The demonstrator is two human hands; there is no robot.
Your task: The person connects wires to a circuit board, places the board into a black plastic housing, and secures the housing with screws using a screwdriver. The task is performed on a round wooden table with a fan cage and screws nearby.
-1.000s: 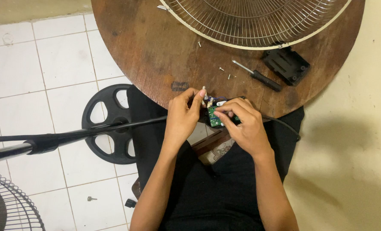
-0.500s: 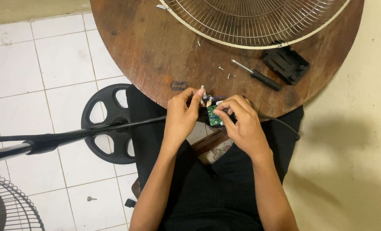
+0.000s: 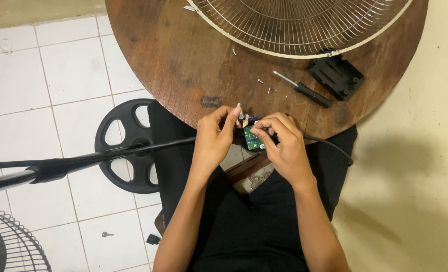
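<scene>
Hands, left and right, both pinched on one green circuit board; one screwdriver, three loose screws nearby.

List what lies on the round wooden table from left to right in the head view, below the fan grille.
Dark stamp mark → loose screws → screwdriver → black plastic cover.

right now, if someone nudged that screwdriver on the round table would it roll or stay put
It would probably roll: the screwdriver has a round black handle and thin metal shaft, lying flat on the wooden table. It looks stiff and fairly light. A sideways push might send it toward the small screws or the black plastic cover beside it.
</scene>
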